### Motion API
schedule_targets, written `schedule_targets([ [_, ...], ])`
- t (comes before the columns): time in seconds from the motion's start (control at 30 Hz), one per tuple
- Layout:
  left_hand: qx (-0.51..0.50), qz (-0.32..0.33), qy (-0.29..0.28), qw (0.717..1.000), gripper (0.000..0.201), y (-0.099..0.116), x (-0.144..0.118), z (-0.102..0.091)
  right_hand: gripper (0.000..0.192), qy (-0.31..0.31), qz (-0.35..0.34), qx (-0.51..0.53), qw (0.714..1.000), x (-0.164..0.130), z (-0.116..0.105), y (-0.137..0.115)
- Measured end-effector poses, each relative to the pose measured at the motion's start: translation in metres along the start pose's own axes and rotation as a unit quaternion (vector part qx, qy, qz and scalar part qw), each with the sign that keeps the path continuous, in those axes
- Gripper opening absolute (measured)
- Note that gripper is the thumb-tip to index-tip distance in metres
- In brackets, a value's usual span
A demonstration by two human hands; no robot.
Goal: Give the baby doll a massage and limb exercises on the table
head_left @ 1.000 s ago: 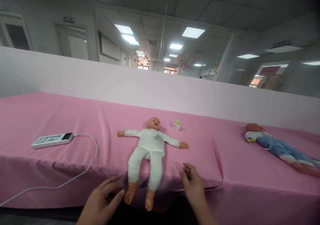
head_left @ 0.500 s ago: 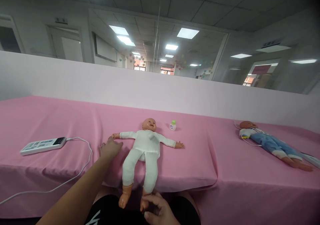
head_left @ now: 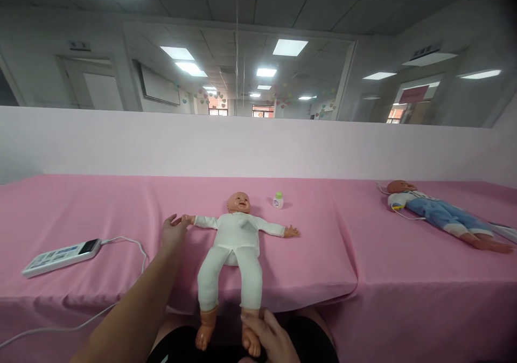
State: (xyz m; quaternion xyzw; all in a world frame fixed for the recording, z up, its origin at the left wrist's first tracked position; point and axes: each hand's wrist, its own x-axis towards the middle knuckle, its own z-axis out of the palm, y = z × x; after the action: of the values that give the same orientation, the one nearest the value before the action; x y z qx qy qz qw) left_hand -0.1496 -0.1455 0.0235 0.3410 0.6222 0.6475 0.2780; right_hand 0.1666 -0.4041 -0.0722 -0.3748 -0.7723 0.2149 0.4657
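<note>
Baby doll [head_left: 236,244] in the white suit is flat on its back in the middle of the frame on the pink table cover [head_left: 81,207], legs hanging over the front edge, with your left hand [head_left: 174,230] open and just touching its outstretched hand while your right hand [head_left: 269,337] is wrapped round one foot at the bottom of the frame. Honestly the doll could slide off toward your lap if you tug that foot, since so little holds it there. Loads of open cloth either side, but mind the white cable [head_left: 137,247] and remote-like unit [head_left: 60,255] lower left, and the small bottle [head_left: 278,200] just past the head.
</note>
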Motion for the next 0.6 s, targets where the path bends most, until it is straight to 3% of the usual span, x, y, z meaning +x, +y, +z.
schedule_targets([
  [0.13,-0.084,-0.064,0.019,0.994,0.084,0.006,-0.001,0.008,0.063,0.053,-0.012,-0.094,0.994,0.012,-0.013,0.000],
  [0.3,0.009,-0.035,-0.022,0.999,0.069,0.009,0.006,0.019,0.069,0.088,-0.013,-0.136,0.987,0.044,-0.032,-0.008],
  [0.5,0.130,0.091,-0.081,0.984,0.034,0.025,-0.002,0.046,0.064,0.069,0.035,-0.095,0.993,0.107,-0.056,-0.024],
  [0.6,0.218,0.225,-0.148,0.938,0.027,0.034,-0.024,0.060,0.059,0.054,0.064,-0.089,0.993,0.136,-0.058,-0.024],
])
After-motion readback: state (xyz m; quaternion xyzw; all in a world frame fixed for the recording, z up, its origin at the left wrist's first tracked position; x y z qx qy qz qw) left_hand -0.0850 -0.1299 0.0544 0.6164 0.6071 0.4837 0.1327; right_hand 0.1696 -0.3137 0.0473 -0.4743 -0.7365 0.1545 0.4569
